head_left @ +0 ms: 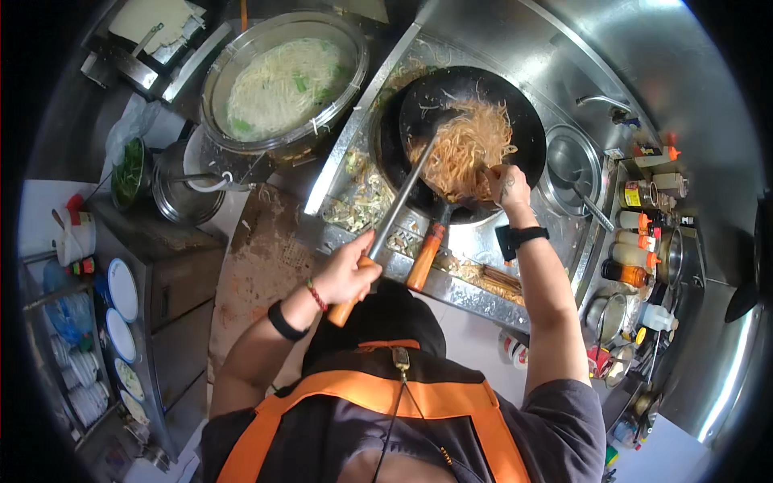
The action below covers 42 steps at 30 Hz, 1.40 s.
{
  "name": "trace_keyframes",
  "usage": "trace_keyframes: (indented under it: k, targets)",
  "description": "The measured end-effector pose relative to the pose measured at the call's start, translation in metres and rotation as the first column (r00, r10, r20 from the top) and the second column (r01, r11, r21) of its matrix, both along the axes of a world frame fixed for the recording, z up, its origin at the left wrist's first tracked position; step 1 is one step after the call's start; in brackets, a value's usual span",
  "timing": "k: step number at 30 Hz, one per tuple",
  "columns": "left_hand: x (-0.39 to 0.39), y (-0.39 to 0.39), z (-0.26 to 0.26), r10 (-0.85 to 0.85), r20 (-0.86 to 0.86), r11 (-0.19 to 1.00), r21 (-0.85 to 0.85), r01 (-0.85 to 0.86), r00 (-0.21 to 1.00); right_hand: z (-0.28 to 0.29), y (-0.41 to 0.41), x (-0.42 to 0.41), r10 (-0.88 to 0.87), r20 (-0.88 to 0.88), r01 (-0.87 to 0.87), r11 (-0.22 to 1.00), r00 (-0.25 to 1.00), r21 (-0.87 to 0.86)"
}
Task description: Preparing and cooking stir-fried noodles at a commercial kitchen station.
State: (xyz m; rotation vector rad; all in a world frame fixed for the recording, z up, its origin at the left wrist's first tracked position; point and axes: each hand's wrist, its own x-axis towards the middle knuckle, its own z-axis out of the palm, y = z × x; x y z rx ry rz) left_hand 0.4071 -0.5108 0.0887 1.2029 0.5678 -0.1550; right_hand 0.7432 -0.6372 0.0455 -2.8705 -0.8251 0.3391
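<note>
My left hand [350,275] is closed around the wooden grip of a long metal-shafted cooking utensil [392,211]. Its far end reaches into the noodles, so its head is hidden. Browned noodles [474,139] fill the middle of a black wok [522,108], which sits over the burner with its wooden handle [426,259] pointing towards me. At the near right side of the noodles is my right hand [508,186], its fingers bent down at their edge. What those fingers hold, if anything, cannot be made out.
Left of the stove stands a large pot [211,115] of pale noodles in cloudy liquid. A metal bowl with a ladle [570,172] lies right of the wok, below a faucet [604,104]. Sauce bottles [631,253] line the right shelf. Plates [122,290] sit on the left cabinet.
</note>
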Motion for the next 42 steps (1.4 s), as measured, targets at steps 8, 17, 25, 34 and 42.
trace_keyframes:
  k: [8,17,25,34,42]
  targets:
    - [-0.001,0.035,0.064,-0.041,0.227,0.944,0.327,-0.037,0.973,0.135,-0.032,-0.004,-0.035,0.241,-0.031,0.964,0.970,0.264]
    - [0.006,0.052,0.068,-0.096,0.309,0.931,0.365,-0.025,0.946,0.218,-0.009,0.006,0.296,0.446,-0.236,0.954,0.845,-0.186]
    - [-0.010,0.050,0.049,-0.070,0.360,0.997,0.038,0.060,0.930,0.170,0.049,-0.006,0.444,0.454,-0.197,0.847,0.772,-0.494]
    - [-0.030,0.065,0.046,-0.048,0.321,0.965,0.260,-0.039,0.946,0.150,0.059,-0.026,0.434,0.363,-0.247,0.853,0.824,-0.460]
    - [-0.042,-0.006,0.073,-0.077,0.321,0.993,-0.062,0.102,0.944,0.088,0.025,0.046,-0.085,-0.215,0.062,0.992,0.973,-0.111]
